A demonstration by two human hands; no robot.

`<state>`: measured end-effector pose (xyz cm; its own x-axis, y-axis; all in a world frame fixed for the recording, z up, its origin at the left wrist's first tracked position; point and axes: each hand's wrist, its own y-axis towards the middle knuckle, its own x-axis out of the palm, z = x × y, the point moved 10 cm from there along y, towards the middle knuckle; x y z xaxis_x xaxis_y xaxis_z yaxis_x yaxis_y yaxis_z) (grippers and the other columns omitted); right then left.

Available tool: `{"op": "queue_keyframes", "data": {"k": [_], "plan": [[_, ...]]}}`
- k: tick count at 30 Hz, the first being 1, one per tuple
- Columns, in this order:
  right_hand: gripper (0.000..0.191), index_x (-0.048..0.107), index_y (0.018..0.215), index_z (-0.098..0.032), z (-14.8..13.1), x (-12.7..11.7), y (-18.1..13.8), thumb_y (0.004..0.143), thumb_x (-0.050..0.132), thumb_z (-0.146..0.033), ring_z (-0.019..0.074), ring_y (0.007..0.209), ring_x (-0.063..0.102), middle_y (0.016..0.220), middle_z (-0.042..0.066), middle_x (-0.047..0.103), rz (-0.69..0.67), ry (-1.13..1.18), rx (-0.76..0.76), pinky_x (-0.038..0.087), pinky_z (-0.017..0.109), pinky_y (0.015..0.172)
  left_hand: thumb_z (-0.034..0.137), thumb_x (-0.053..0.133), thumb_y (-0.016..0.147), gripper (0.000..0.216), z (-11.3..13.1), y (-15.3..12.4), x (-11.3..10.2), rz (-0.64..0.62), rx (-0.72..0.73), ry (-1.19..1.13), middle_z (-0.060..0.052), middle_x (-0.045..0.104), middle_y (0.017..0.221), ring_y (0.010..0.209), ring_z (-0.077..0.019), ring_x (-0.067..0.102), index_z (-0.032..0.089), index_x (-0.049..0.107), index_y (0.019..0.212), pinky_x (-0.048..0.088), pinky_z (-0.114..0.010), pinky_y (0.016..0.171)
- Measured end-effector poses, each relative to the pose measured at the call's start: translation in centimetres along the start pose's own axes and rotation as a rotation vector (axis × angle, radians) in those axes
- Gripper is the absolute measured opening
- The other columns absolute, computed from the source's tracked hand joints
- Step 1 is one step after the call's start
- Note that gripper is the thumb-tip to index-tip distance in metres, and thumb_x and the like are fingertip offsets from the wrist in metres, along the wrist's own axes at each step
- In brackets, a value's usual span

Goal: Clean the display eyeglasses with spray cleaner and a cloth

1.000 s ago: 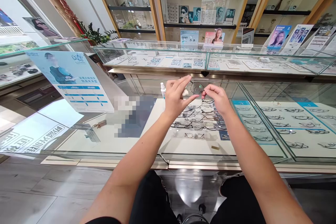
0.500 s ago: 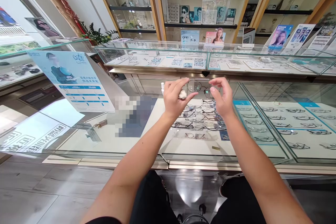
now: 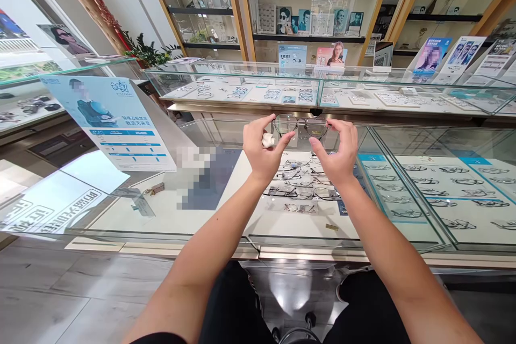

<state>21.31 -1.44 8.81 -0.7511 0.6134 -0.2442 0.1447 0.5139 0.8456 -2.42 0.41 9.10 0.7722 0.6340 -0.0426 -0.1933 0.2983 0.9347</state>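
A pair of thin-framed eyeglasses (image 3: 317,128) is held up above the glass counter, its lenses side by side. Gold lettering shows on the right lens. My left hand (image 3: 262,153) grips the left end of the frame between fingers and thumb. Tucked in that same hand is a small crumpled white wad, perhaps tissue or cloth (image 3: 267,140). At the other end, my right hand (image 3: 337,153) pinches the frame near its hinge. Beneath the hands, rows of spectacle frames (image 3: 300,208) lie inside the display case.
The glass counter (image 3: 193,226) spans the space before me. On its left stand a blue-and-white sign (image 3: 108,123) and a small brown tag-like item (image 3: 157,188). More frames fill the right case (image 3: 463,193). Behind are another showcase (image 3: 250,94) and shelves (image 3: 310,38).
The eyeglasses have shifted left and turned level, with both lenses now facing me. My left hand has moved slightly left, and my right hand has closed in on the frame's right end.
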Motion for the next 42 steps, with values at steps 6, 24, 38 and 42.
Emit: {"op": "queue_keyframes", "data": {"k": [6, 24, 38, 42], "plan": [[0.045, 0.065, 0.138, -0.030, -0.3, -0.2, 0.0, 0.102, 0.070, -0.057, 0.0342, 0.118, 0.066, 0.125, 0.012, 0.071, 0.032, 0.055, -0.011, 0.053, 0.059, 0.111, 0.074, 0.078, 0.095, 0.059, 0.5, 0.0, -0.2, 0.017, 0.025, -0.008, -0.010, 0.080, 0.115, 0.102, -0.0254, 0.070, 0.024, 0.075, 0.127, 0.054, -0.043, 0.089], [0.047, 0.063, 0.145, -0.031, 0.6, 0.1, -0.1, 0.103, 0.069, -0.051, 0.0339, 0.122, 0.067, 0.131, 0.013, 0.070, 0.035, 0.073, 0.064, 0.058, 0.061, 0.110, 0.068, 0.074, 0.102, 0.053, 0.5, -0.2, 0.2, -0.010, 0.027, 0.003, -0.012, 0.079, 0.126, 0.111, -0.0263, 0.071, 0.027, 0.073, 0.136, 0.057, -0.043, 0.091], [0.049, 0.066, 0.145, -0.032, 2.2, 1.4, -0.4, 0.103, 0.071, -0.055, 0.0319, 0.120, 0.069, 0.135, 0.013, 0.070, -0.017, 0.140, 0.135, 0.058, 0.062, 0.113, 0.066, 0.079, 0.099, 0.055, -0.2, -0.5, 0.4, 0.003, 0.012, -0.023, -0.010, 0.070, 0.121, 0.112, -0.0258, 0.066, 0.028, 0.073, 0.137, 0.059, -0.043, 0.094], [0.048, 0.066, 0.145, -0.032, 2.3, 1.5, -0.5, 0.104, 0.069, -0.057, 0.0302, 0.115, 0.070, 0.133, 0.012, 0.071, -0.019, 0.104, 0.125, 0.061, 0.059, 0.108, 0.064, 0.079, 0.099, 0.055, -0.2, -0.5, 0.5, 0.000, 0.018, -0.032, -0.010, 0.069, 0.121, 0.113, -0.0262, 0.066, 0.029, 0.072, 0.139, 0.059, -0.044, 0.097]]}}
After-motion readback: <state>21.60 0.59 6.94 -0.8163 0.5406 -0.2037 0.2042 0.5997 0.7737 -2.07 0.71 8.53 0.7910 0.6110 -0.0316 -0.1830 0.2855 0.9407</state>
